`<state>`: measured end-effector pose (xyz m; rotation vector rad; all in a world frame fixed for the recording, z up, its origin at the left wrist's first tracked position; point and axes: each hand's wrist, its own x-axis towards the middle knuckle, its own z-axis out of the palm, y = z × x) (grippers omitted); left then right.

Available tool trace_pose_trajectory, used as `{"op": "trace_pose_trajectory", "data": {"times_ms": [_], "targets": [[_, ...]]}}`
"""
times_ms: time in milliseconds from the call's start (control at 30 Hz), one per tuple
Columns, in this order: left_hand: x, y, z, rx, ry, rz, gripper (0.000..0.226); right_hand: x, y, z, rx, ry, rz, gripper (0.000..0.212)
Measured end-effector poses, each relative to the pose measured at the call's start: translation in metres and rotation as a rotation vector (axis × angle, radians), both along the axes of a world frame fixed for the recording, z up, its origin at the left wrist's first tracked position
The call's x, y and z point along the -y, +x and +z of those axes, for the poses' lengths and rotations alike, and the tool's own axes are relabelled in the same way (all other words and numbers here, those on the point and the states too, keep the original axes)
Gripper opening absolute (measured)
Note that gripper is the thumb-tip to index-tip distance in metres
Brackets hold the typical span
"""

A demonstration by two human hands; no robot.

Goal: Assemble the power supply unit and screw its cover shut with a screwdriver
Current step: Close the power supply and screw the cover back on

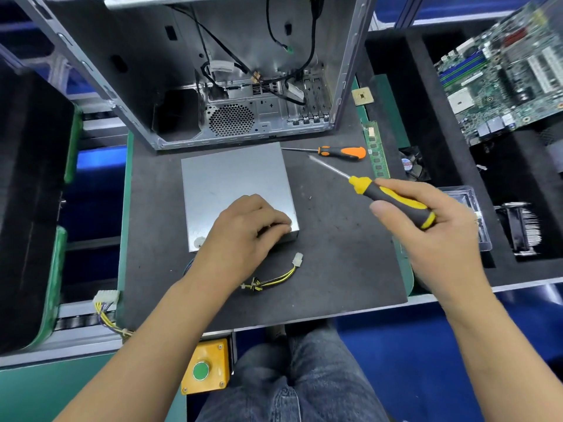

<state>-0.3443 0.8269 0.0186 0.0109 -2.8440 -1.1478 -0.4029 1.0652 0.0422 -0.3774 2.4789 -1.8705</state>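
So the power supply (234, 190) is lying flat on the dark mat (335, 254), cover up, right in front of the open computer case (231, 71), with its yellow and black cable (274, 277) trailing out toward me. My guess is I'm at the screwing stage, and I can't make out any screws on the cover from here.

To do this bit well, I'd keep the box pinned so it can't skate on the mat, line the tip straight down into the screw head before turning, and push down while I twist so the tip doesn't slip out and chew the slot. Snug, not gorilla tight.

My left hand (246, 226) sits on the near right corner of the box, fingers curled over its edge and gripping it. My right hand (426, 220) is up off the mat to the right, fingers wrapped around the yellow screwdriver (393, 201), thumb along the handle, shaft aimed up-left toward the box but well clear of it. A 2nd screwdriver, the orange one (341, 152), lies beyond it near the case.
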Motion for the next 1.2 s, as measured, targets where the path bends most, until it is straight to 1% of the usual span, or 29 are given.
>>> {"op": "trace_pose_trajectory", "data": {"times_ms": [133, 200, 300, 367, 600, 767, 900, 1000, 1133, 1200], "targets": [[0.001, -0.002, 0.000, 0.026, 0.002, -0.006, 0.006, 0.001, -0.003, 0.002, 0.046, -0.133, -0.063, 0.009], [0.001, -0.003, 0.001, 0.043, 0.021, -0.004, 0.006, 0.006, -0.003, 0.003, 0.043, -0.112, -0.077, 0.005], [0.001, -0.004, 0.002, 0.069, 0.031, -0.003, 0.005, 0.015, -0.004, 0.004, 0.038, -0.033, -0.052, 0.015], [0.001, -0.004, 0.002, 0.072, 0.029, -0.005, 0.004, 0.021, -0.006, 0.005, 0.063, -0.024, -0.050, 0.021], [0.001, -0.004, -0.003, 0.044, 0.011, -0.012, 0.005, 0.031, -0.005, 0.003, 0.138, -0.036, -0.018, 0.022], [0.003, -0.004, -0.005, 0.027, -0.006, -0.026, 0.004, 0.031, -0.006, 0.004, 0.145, -0.039, -0.021, 0.028], [0.002, -0.003, -0.005, 0.010, -0.022, -0.043, 0.005, 0.032, -0.008, 0.006, 0.147, 0.003, -0.006, 0.027], [0.002, -0.003, -0.006, -0.008, -0.035, -0.056, 0.005, 0.032, -0.013, 0.014, 0.139, 0.078, 0.065, 0.027], [0.002, -0.002, -0.006, -0.037, -0.066, -0.079, 0.005, 0.036, -0.019, 0.033, 0.036, 0.230, 0.169, 0.018], [0.001, -0.002, -0.006, -0.050, -0.069, -0.086, 0.005, 0.041, -0.019, 0.044, -0.012, 0.287, 0.210, 0.024]]}}
